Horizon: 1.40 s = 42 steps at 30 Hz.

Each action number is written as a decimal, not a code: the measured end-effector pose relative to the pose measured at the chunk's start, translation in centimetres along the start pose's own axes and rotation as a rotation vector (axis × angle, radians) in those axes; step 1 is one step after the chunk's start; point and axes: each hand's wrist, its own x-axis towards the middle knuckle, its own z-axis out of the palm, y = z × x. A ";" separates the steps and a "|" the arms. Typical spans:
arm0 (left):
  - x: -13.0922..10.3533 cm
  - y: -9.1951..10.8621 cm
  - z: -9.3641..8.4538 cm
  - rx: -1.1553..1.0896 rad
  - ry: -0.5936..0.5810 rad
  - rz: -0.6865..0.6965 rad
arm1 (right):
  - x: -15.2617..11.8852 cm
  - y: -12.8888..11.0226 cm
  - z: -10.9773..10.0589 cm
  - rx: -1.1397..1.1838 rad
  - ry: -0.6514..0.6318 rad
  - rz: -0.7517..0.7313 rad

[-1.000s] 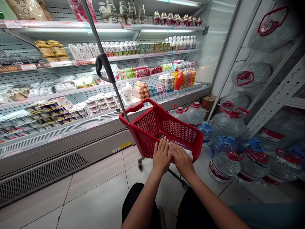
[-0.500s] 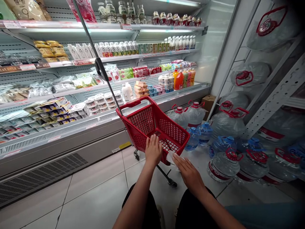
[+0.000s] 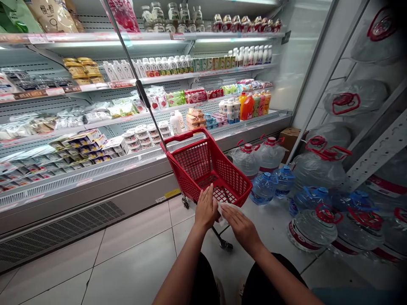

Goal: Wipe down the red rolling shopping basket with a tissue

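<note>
My left hand (image 3: 206,208) is held over the near rim of a red shopping cart (image 3: 229,169), fingers stretched out and close together. Its palm faces my right hand (image 3: 242,225), just to the right. Between the right fingers and the cart's near edge is a crumpled white sheet, like a tissue (image 3: 226,217), pinched in the right hand. The tissue reaches close to the left palm; whether it touches the left hand I cannot tell. The cart's basket shows its slotted floor, and the tissue's underside is hidden by my fingers.
An open refrigerated shelf (image 3: 127,169) with packs and bottles runs behind the cart. Large water jugs (image 3: 313,226) stand on the floor to the right beside a white perforated rack post (image 3: 378,156). A cardboard box (image 3: 290,140) sits in the corner. My legs are below.
My two hands have come closer together, the right hand bringing the tissue toward the left palm. The view has shifted slightly to the left, and the cart appears to stay in place.
</note>
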 end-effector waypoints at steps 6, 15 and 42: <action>-1.2 -1.4 -1.1 0.041 0.007 0.019 | -1.2 9.2 -1.9 -0.049 -0.040 0.057; -1.8 -1.4 -0.1 0.148 0.066 -0.011 | 2.1 0.3 2.6 0.068 -0.038 -0.001; -5.0 -6.1 -3.5 0.365 0.169 -0.273 | 2.9 2.7 0.1 0.109 -0.083 -0.104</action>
